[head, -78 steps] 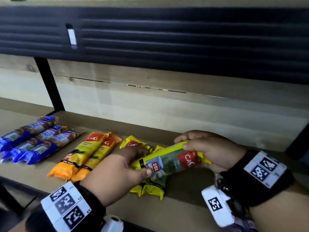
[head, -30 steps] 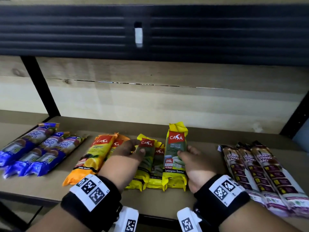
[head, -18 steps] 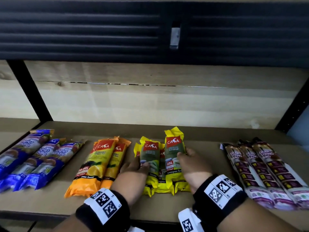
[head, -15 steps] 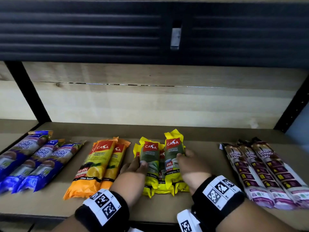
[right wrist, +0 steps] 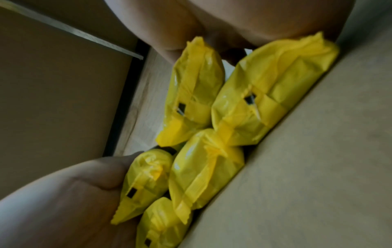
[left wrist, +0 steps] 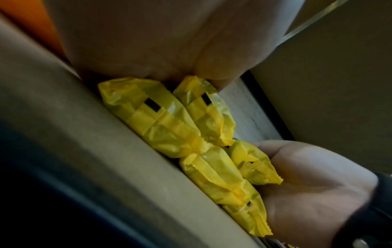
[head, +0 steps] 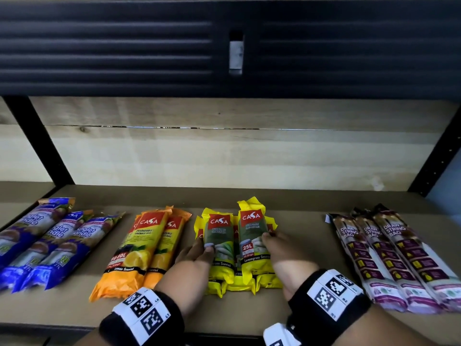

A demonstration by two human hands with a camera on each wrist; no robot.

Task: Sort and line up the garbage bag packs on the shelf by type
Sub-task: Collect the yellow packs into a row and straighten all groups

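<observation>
On the wooden shelf point(head: 249, 310), the yellow Casa 25L packs point(head: 252, 245) lie bunched in the middle, stacked in two layers with their near ends roughly level, and both hands flank them. The left hand point(head: 193, 258) presses against the left side of the bunch, its thumb curled onto the top left pack point(head: 219, 242), while the right hand point(head: 284, 253) cups the right side with its fingertips on the top right pack. Left of the bunch lie the orange Casa packs point(head: 139, 248) and, farther left, the blue packs point(head: 50, 243); the drawstring bag packs point(head: 394, 258) lie well apart on the right.
</observation>
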